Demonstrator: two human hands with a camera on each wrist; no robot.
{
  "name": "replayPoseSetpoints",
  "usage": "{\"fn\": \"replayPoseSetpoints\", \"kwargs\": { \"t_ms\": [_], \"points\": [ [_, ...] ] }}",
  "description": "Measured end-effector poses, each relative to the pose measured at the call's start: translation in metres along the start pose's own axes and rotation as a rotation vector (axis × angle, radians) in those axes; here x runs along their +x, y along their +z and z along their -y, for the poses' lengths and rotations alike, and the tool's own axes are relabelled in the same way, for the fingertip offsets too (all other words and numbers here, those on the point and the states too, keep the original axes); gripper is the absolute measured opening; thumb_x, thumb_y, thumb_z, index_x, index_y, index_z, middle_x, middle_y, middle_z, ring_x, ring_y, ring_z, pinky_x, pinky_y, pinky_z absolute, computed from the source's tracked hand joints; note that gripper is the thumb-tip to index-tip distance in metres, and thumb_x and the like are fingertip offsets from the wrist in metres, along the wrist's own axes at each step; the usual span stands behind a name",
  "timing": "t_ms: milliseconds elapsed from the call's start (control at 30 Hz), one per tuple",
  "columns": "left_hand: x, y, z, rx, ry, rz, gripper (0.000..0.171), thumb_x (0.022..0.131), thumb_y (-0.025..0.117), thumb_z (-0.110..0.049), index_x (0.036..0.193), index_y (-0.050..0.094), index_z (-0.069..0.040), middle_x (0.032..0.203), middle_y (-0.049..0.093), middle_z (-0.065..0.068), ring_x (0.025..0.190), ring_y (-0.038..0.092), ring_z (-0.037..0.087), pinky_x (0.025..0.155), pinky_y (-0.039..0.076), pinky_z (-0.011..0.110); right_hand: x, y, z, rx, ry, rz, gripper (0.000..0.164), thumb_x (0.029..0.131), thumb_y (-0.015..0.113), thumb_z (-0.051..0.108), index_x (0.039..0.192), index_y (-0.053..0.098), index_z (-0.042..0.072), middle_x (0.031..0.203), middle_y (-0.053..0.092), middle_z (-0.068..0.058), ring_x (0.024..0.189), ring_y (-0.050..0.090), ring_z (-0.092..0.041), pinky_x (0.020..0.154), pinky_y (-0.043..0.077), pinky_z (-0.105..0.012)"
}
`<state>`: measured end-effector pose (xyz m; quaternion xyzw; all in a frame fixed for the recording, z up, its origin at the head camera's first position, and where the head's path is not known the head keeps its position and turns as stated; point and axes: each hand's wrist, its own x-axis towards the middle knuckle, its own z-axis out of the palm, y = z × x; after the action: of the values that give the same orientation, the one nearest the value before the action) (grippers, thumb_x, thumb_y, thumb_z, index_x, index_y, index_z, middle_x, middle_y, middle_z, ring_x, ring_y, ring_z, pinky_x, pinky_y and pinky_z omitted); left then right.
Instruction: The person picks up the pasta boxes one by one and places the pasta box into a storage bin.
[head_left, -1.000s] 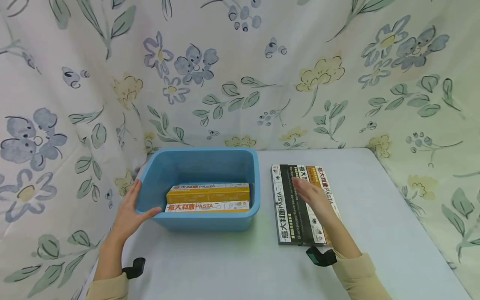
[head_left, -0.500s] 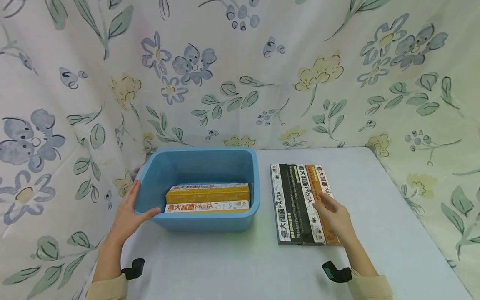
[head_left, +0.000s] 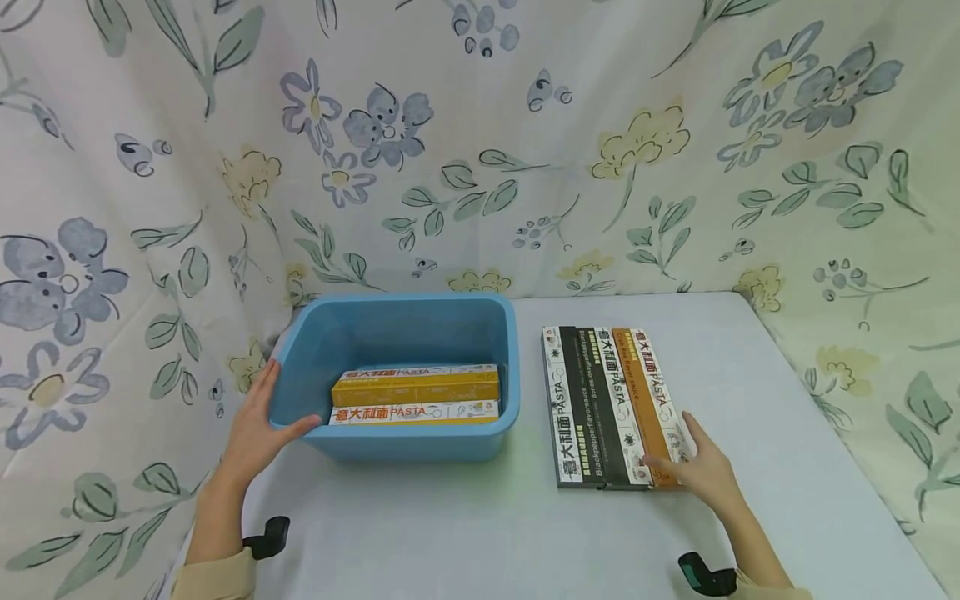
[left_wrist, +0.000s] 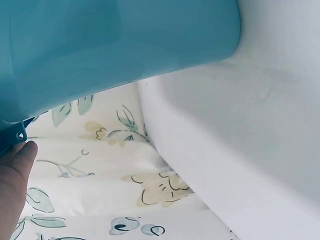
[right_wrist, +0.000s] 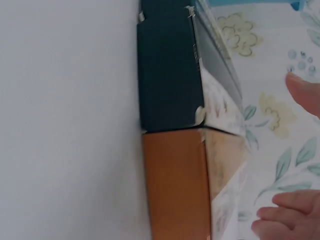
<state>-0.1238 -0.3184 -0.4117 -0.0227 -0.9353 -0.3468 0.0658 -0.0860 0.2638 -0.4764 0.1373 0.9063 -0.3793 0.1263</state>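
Note:
My left hand [head_left: 251, 437] holds the front left corner of a blue plastic bin [head_left: 420, 431], thumb over the rim; the left wrist view has its fingers [left_wrist: 17, 170] right under the rim. Two yellow-and-white pasta boxes [head_left: 417, 389] lie inside the bin. To its right, an orange-and-white pasta box [head_left: 642, 396] lies flat against two black-and-white pasta boxes [head_left: 588, 400]. Over the near end of the orange one is my right hand [head_left: 708, 471], thumb and fingers spread to either side of it. In the right wrist view the orange box end [right_wrist: 177, 185] shows below a dark one.
A white table [head_left: 480, 533] carries everything. Flowered cloth [head_left: 480, 167] hangs along its back and both sides. Each wrist wears a black strap-mounted piece, such as the one beside the right sleeve [head_left: 772, 587].
My right hand has moved right and toward me, from above the black boxes to the near end of the orange box. The left hand and the bin stay put.

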Motion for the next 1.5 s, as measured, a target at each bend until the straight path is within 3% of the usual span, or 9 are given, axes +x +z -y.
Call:
{"fn": "replayPoseSetpoints", "kwargs": {
  "t_ms": [133, 400, 633, 800, 1067, 1200, 1367, 1500],
  "points": [
    [0.0, 0.0, 0.0, 0.004, 0.004, -0.005, 0.107, 0.08, 0.077, -0.041, 0.156, 0.012, -0.004, 0.161, 0.008, 0.02, 0.14, 0.013, 0.054, 0.099, 0.021, 0.077, 0.004, 0.004, -0.014, -0.002, 0.009, 0.035, 0.121, 0.076, 0.079, 0.041, 0.15, -0.002, -0.01, 0.15, 0.009, -0.041, 0.135, 0.015, -0.06, 0.105, 0.025, -0.068],
    [0.0, 0.001, -0.002, 0.014, 0.003, -0.001, 0.107, 0.079, 0.077, -0.041, 0.155, 0.012, -0.003, 0.161, 0.008, 0.02, 0.14, 0.013, 0.053, 0.099, 0.021, 0.077, 0.015, 0.016, -0.042, 0.022, -0.026, 0.04, 0.123, 0.071, 0.085, 0.039, 0.15, 0.006, -0.01, 0.144, 0.028, -0.041, 0.126, 0.037, -0.054, 0.102, 0.032, -0.066],
    [0.002, 0.001, -0.001, 0.004, 0.014, -0.014, 0.107, 0.08, 0.077, -0.041, 0.155, 0.012, -0.003, 0.161, 0.008, 0.021, 0.14, 0.014, 0.054, 0.099, 0.021, 0.077, 0.015, 0.011, -0.044, 0.07, -0.062, 0.051, 0.122, 0.072, 0.085, 0.035, 0.151, 0.003, -0.008, 0.145, 0.025, -0.041, 0.127, 0.036, -0.051, 0.102, 0.03, -0.065],
    [0.001, 0.001, 0.0, 0.005, 0.005, -0.014, 0.106, 0.08, 0.077, -0.04, 0.156, 0.012, -0.004, 0.161, 0.008, 0.021, 0.14, 0.014, 0.054, 0.098, 0.022, 0.077, 0.016, 0.009, -0.047, 0.093, -0.021, 0.049, 0.122, 0.074, 0.084, 0.033, 0.152, 0.0, -0.007, 0.149, 0.017, -0.04, 0.132, 0.028, -0.052, 0.105, 0.024, -0.067],
    [0.0, 0.0, 0.0, 0.01, 0.003, -0.009, 0.107, 0.08, 0.077, -0.041, 0.156, 0.012, -0.003, 0.161, 0.008, 0.021, 0.139, 0.014, 0.054, 0.098, 0.022, 0.077, 0.017, 0.022, -0.044, 0.069, 0.066, -0.094, 0.113, 0.078, 0.078, 0.042, 0.151, 0.008, -0.009, 0.144, 0.028, -0.04, 0.127, 0.034, -0.053, 0.103, 0.032, -0.064],
    [-0.001, 0.0, 0.0, 0.008, 0.004, -0.008, 0.107, 0.08, 0.077, -0.041, 0.156, 0.012, -0.003, 0.161, 0.008, 0.021, 0.14, 0.014, 0.054, 0.098, 0.022, 0.077, 0.017, 0.028, -0.042, 0.053, 0.079, -0.168, 0.109, 0.079, 0.077, 0.038, 0.149, 0.011, -0.012, 0.143, 0.028, -0.041, 0.127, 0.034, -0.054, 0.103, 0.033, -0.063],
    [0.0, 0.0, 0.0, 0.008, 0.006, -0.01, 0.107, 0.08, 0.077, -0.041, 0.156, 0.012, -0.003, 0.161, 0.008, 0.02, 0.14, 0.014, 0.054, 0.099, 0.022, 0.077, 0.017, 0.031, -0.041, 0.035, 0.088, -0.212, 0.111, 0.076, 0.079, 0.037, 0.148, 0.012, -0.014, 0.144, 0.026, -0.041, 0.129, 0.032, -0.056, 0.103, 0.033, -0.063],
    [0.0, 0.001, 0.001, 0.008, 0.007, -0.011, 0.107, 0.08, 0.077, -0.041, 0.156, 0.012, -0.004, 0.161, 0.008, 0.02, 0.14, 0.014, 0.054, 0.098, 0.022, 0.077, 0.018, 0.03, -0.039, 0.045, 0.086, -0.218, 0.107, 0.076, 0.08, 0.035, 0.148, 0.017, -0.014, 0.142, 0.031, -0.04, 0.124, 0.037, -0.054, 0.1, 0.036, -0.062]
  ]
}}
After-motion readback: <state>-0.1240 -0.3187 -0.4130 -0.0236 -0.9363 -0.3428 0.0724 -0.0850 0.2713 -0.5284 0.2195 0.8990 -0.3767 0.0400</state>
